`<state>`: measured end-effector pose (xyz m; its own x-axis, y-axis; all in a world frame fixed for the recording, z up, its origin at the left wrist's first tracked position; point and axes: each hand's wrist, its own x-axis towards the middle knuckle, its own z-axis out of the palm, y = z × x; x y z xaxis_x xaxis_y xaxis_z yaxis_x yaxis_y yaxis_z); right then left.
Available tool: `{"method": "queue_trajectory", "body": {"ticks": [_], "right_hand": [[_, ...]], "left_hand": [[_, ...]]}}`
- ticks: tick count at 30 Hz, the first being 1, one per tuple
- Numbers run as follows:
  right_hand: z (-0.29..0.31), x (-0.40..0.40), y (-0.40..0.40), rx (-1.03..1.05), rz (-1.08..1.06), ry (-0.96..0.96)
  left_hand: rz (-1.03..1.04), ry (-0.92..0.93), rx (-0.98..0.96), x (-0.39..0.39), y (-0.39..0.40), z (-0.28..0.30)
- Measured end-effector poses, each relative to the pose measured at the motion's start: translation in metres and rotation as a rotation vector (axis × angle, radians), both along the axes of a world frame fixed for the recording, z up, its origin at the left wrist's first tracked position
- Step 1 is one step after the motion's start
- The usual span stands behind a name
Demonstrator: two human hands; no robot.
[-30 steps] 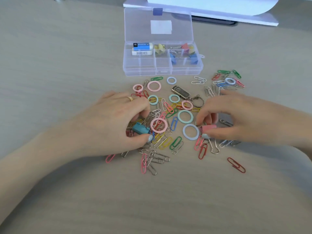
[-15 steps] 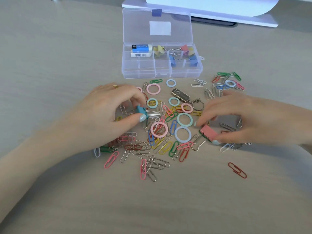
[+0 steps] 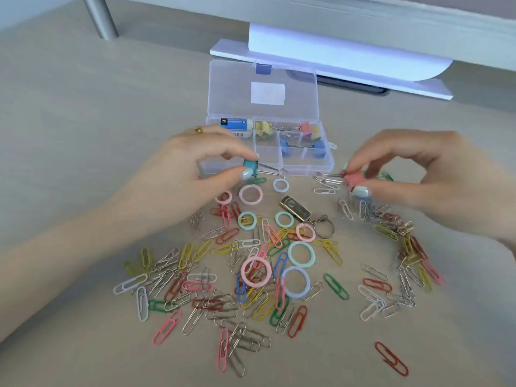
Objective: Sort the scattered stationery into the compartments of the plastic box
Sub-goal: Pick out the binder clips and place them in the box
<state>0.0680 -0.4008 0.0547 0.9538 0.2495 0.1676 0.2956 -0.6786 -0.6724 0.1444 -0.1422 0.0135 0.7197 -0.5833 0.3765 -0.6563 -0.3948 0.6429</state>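
Above a bench (image 3: 69, 113) strewn with stationery, the left hand (image 3: 192, 169) pinches a teal binder clip (image 3: 250, 166) between thumb and forefinger, its wire handles pointing right toward the box. The right hand (image 3: 413, 174) pinches a pink binder clip (image 3: 352, 177) the same way, wire handles pointing left. Both clips are lifted clear of the bench, just in front of the clear plastic box (image 3: 326, 163), which lies open with its lid (image 3: 264, 89) flat behind it. An eraser (image 3: 237, 124) sits in the box's rear left compartment; yellow, pink and blue binder clips (image 3: 290, 145) fill the compartments to its right. Coloured paper clips (image 3: 201, 277) and plastic rings (image 3: 256, 271) lie scattered near the person, with a metal USB drive (image 3: 296, 209) on a keyring among them. A lone red paper clip (image 3: 391, 358) lies well apart at the near right.
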Motion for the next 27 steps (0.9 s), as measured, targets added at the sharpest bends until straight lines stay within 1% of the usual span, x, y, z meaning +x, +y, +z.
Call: {"method": "queue_trajectory", "body": {"ticks": [2, 4, 8, 11, 14, 19, 24, 27], "right_hand": [[-0.003, 0.021, 0.0, 0.07, -0.086, 0.015], [-0.009, 0.042, 0.001, 0.101, -0.151, 0.04], [-0.024, 0.077, 0.005, 0.062, -0.226, 0.041], [-0.036, 0.09, 0.008, -0.002, -0.261, 0.024], [-0.042, 0.091, 0.012, -0.044, -0.273, 0.013], [-0.043, 0.089, 0.012, -0.069, -0.268, -0.016], [-0.045, 0.088, 0.009, -0.121, -0.179, -0.007], [-0.048, 0.089, 0.006, -0.116, -0.181, -0.032]], "left_hand": [[0.007, 0.02, -0.036, 0.019, -0.014, 0.007], [0.069, 0.045, -0.062, 0.042, -0.029, 0.013], [0.224, 0.121, -0.058, 0.077, -0.059, 0.012], [0.204, 0.116, -0.005, 0.085, -0.074, 0.001], [0.19, 0.083, 0.041, 0.086, -0.081, -0.009], [0.199, -0.021, 0.124, 0.086, -0.083, -0.017], [0.178, -0.037, 0.163, 0.087, -0.082, -0.017], [0.184, -0.056, 0.189, 0.087, -0.082, -0.016]]}}
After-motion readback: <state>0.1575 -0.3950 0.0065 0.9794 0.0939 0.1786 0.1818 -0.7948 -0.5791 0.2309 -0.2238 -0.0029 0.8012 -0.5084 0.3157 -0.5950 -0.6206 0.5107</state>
